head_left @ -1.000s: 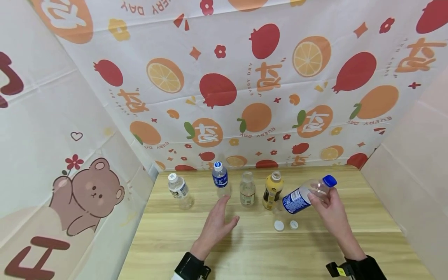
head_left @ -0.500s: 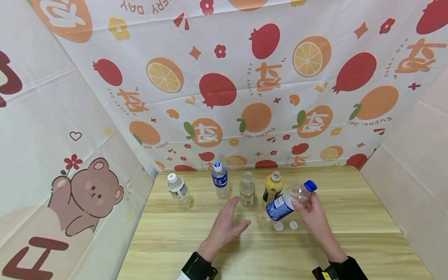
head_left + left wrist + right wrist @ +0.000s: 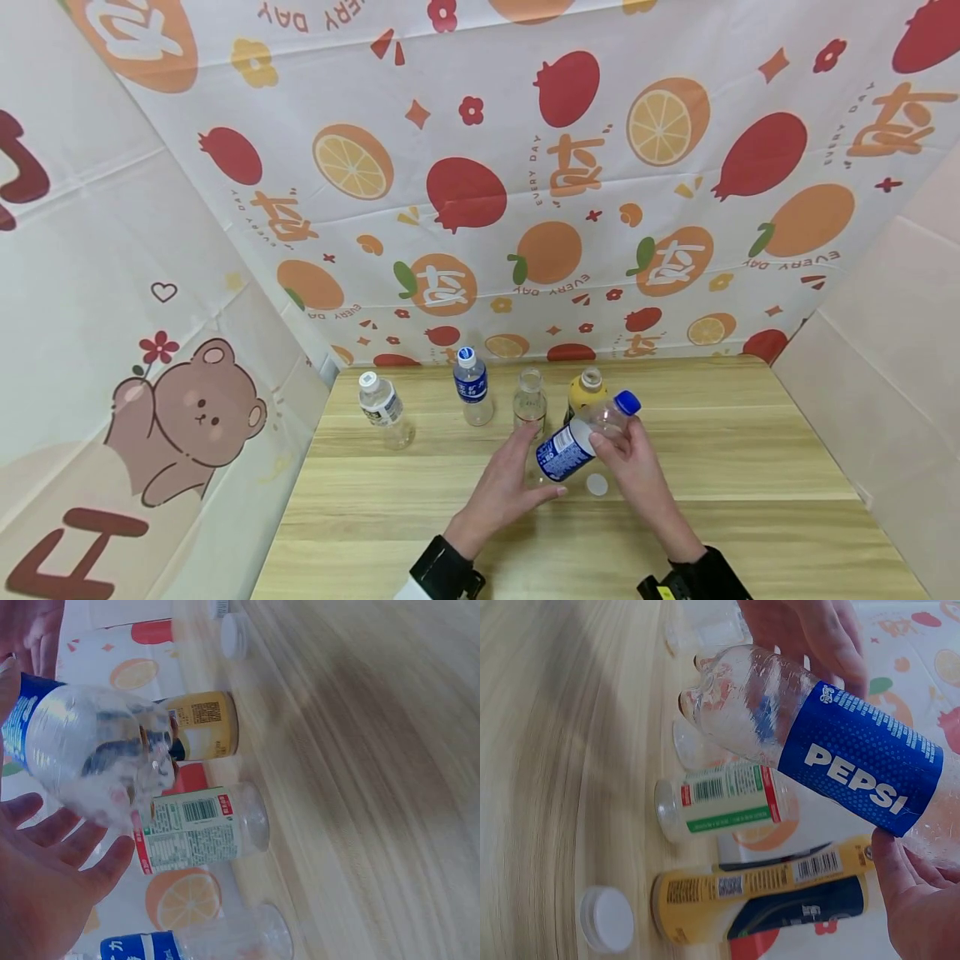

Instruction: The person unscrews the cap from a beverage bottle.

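Observation:
My right hand (image 3: 633, 471) grips a clear Pepsi bottle (image 3: 566, 450) near its shoulder, the thumb on top. The bottle is tilted, its blue cap up to the right and its base down to the left; the blue label reads PEPSI in the right wrist view (image 3: 862, 769). My left hand (image 3: 498, 483) is held around the base end with thumb and fingers spread apart. In the left wrist view, its fingers (image 3: 60, 832) lie close beside the clear base. Behind the hands stand a clear bottle (image 3: 530, 398) with a green-and-white label and a yellow bottle (image 3: 583, 392), both uncapped.
Further left stand a blue-labelled water bottle (image 3: 472, 390) and a white-capped bottle (image 3: 385, 410). A loose white cap (image 3: 597, 484) lies on the wooden table (image 3: 375, 533) below the Pepsi bottle. A fruit-print cloth (image 3: 465, 275) hangs behind the table.
My right hand has carried the Pepsi bottle leftward, across the front of the yellow bottle. My left hand has moved right to meet its base. The standing bottles have stayed put.

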{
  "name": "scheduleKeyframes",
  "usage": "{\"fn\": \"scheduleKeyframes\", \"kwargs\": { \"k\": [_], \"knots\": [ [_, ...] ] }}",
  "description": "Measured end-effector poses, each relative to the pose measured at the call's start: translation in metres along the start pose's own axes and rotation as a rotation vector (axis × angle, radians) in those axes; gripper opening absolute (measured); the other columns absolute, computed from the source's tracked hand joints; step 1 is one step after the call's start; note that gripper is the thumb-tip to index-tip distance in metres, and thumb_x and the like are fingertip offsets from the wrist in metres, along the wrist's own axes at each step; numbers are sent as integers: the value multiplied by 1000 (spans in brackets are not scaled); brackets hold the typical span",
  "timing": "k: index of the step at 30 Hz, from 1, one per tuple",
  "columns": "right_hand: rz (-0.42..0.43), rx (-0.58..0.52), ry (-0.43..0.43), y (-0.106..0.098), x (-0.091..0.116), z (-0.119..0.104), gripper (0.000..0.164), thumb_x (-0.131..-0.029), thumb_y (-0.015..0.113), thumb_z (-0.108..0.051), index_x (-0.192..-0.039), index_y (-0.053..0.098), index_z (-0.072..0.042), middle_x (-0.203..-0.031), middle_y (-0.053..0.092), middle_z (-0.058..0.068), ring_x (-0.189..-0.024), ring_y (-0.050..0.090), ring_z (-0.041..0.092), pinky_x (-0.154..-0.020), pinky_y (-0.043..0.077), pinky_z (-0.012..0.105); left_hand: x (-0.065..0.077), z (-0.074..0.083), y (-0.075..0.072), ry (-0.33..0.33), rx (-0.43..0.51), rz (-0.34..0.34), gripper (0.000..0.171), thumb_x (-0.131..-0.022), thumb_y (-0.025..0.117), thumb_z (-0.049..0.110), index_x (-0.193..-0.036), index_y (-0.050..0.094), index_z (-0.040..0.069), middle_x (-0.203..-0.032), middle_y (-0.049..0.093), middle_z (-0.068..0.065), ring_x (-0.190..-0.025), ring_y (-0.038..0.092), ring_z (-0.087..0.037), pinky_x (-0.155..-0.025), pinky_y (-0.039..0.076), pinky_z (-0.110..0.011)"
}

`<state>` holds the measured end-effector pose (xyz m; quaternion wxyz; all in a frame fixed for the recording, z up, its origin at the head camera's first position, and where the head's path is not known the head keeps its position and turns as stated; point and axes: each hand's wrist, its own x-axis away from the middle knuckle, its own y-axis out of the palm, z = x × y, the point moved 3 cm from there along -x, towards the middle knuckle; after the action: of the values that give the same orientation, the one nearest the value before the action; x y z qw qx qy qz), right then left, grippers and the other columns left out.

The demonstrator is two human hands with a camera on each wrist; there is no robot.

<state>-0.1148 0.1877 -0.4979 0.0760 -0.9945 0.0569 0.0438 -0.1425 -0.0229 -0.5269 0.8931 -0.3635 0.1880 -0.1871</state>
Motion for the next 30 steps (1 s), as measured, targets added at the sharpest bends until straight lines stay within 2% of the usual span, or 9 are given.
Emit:
{"fn": "scheduleKeyframes", "kwargs": {
  "k": [3, 7, 12, 17, 21, 24, 30],
  "knots": [
    [-12, -16, -13, 6, 1, 0, 57, -103, 62, -13, -151, 35, 3, -147, 49, 30, -130, 54, 49, -94, 53, 21, -3, 4, 0, -5, -2, 0, 100, -81, 88, 45, -160, 32, 18, -159, 45, -8, -141, 48, -29, -113, 45, -52],
    [-32, -35, -24, 15, 1, 1, 57, -103, 63, -12, -151, 35, 1, -146, 51, 29, -129, 55, 48, -96, 54, 25, -6, 7, 0, 10, -21, 19, 96, -83, 88, 42, -158, 34, 15, -151, 51, -8, -132, 55, -26, -108, 50, -48],
    [-47, -59, -28, 24, 2, 3, 59, -101, 64, -10, -152, 35, 0, -144, 52, 28, -128, 56, 47, -97, 52, 23, -8, 8, 1, 11, -39, 26, 94, -83, 87, 41, -156, 36, 13, -147, 55, -7, -127, 58, -23, -106, 52, -44],
    [-69, -87, -42, 32, 4, 6, 62, -101, 64, -5, -154, 32, 1, -146, 51, 28, -130, 54, 48, -98, 50, 20, -9, 7, 1, 48, -55, 49, 93, -82, 88, 43, -155, 38, 14, -143, 58, -6, -124, 60, -21, -103, 53, -41],
    [-81, -105, -48, 38, 5, 10, 64, -100, 64, -3, -155, 31, 2, -148, 50, 28, -132, 53, 46, -99, 51, 21, -11, 9, 2, 74, -43, 67, 90, -82, 89, 40, -153, 40, 15, -139, 61, -5, -120, 62, -19, -100, 55, -38],
    [-90, -111, -59, 39, 6, 10, 64, -100, 64, -3, -154, 31, 3, -148, 50, 28, -132, 52, 45, -100, 50, 21, -11, 10, 2, 68, -36, 63, 87, -83, 88, 37, -153, 41, 15, -138, 62, -5, -120, 62, -19, -100, 55, -38],
    [-95, 6, -59, 29, 3, 7, 64, -102, 65, -11, -155, 32, 2, -146, 51, 31, -131, 55, 45, -98, 49, 18, -9, 6, 0, 17, -48, 75, 83, -83, 89, 29, -151, 45, 11, -137, 63, -7, -119, 64, -22, -99, 55, -41]
  ]
}}
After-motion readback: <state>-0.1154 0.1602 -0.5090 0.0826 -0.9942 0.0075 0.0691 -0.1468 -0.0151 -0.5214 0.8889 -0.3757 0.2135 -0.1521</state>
